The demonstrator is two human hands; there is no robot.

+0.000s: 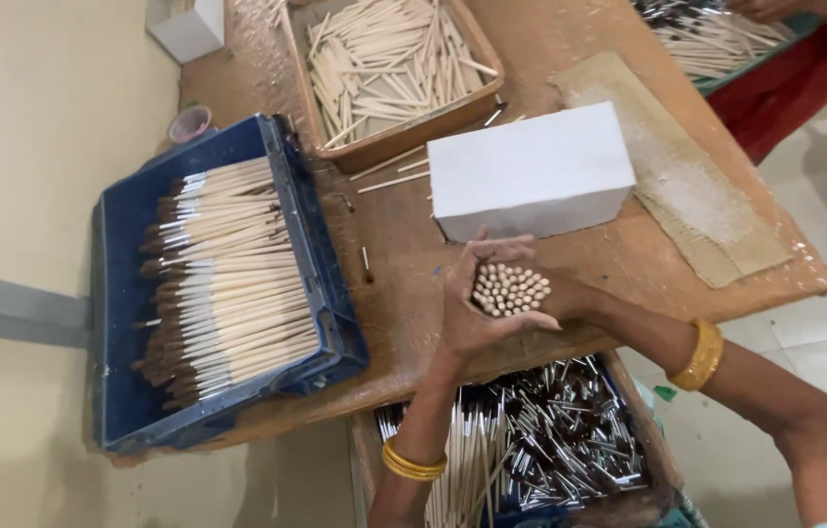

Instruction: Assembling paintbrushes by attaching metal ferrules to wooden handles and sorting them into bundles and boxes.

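My left hand [464, 315] and my right hand [562, 301] are cupped together around a bundle of thin wooden sticks [509, 289], seen end-on, just in front of a white box [529, 168] on the wooden table [404, 293]. Both wrists wear gold bangles. The bundle stands upright between the palms, and its lower part is hidden by my hands.
A blue tray [120, 323] at the left holds rows of finished brushes. A wooden tray [404, 127] at the back holds loose plain sticks. Below the table edge a bin [550, 445] holds metal-tipped brush parts. A rough mat [687, 186] lies to the right.
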